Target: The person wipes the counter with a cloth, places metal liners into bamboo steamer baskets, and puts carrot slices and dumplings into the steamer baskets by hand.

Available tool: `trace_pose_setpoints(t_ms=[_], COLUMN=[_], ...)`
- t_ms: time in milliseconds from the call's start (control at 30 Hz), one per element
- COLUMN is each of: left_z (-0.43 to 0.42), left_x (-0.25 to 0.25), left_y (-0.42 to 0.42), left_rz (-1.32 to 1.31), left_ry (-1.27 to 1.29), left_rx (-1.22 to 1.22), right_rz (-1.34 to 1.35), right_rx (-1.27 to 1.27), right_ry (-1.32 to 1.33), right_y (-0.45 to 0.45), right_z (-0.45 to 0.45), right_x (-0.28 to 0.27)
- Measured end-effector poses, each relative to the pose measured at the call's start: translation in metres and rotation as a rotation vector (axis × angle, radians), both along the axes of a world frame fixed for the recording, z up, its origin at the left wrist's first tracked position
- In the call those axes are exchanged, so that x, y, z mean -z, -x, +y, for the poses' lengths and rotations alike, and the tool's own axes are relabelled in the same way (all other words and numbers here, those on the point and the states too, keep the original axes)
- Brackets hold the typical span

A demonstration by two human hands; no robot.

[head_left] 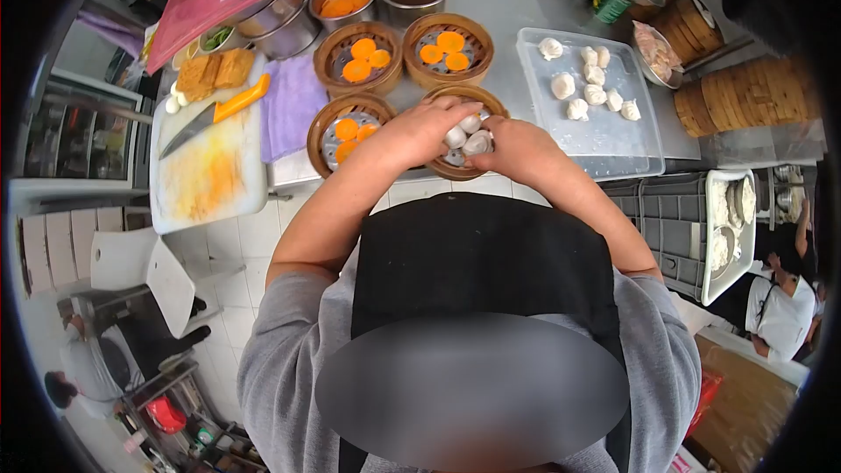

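Note:
Both hands are at a bamboo steamer (451, 173) at the table's front edge, with several white dumplings (476, 144) clustered inside. My left hand (438, 130) curls over the dumplings from the left, its fingertips pressed close to them. From the right, my right hand (520, 147) closes in, its thumb against the nearest dumpling and its fingers partly hidden. Another steamer (315, 142), holding orange carrot slices (347, 130), stands left of my left forearm. Behind are two more steamers with carrot slices, a left one (392, 83) and a right one (477, 72).
A clear plastic tray (561, 136) with several dumplings lies to the right. On the left are a cutting board (250, 193), an orange-handled knife (236, 105) and a purple cloth (292, 114). Metal pots (412, 16) stand behind. Stacked steamers (745, 96) rise at right.

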State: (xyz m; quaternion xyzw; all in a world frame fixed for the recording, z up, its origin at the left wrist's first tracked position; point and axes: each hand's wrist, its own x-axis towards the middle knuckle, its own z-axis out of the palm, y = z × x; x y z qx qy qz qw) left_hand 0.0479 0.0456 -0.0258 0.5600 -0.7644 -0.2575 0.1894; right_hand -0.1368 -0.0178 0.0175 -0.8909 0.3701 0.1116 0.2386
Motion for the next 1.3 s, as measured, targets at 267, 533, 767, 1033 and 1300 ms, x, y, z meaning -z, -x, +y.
trace_pose_setpoints(t_ms=[267,533,767,1033,1300], left_z=[0.014,0.031,0.023,-0.011,-0.044], left_x=[-0.038,-0.05,-0.06,-0.057,-0.044], left_y=[0.008,0.01,0.024,0.06,0.084], left_rz=[0.019,-0.02,-0.003,0.005,0.215], left_ry=[0.019,0.227,0.26,0.324,-0.031], left_rx=[-0.102,-0.296,-0.327,-0.159,-0.153], right_rz=[-0.427,-0.257,0.033,-0.136,-0.76], right_rx=[0.296,0.51,0.469,0.351,0.761], right_ry=[0.027,0.283,0.326,0.338,-0.446], right_y=[0.078,0.163,0.109,0.11,0.146], right_z=[-0.06,-0.164,-0.141,-0.12,-0.142], right_x=[-0.004,0.031,0.047,0.078,0.077])
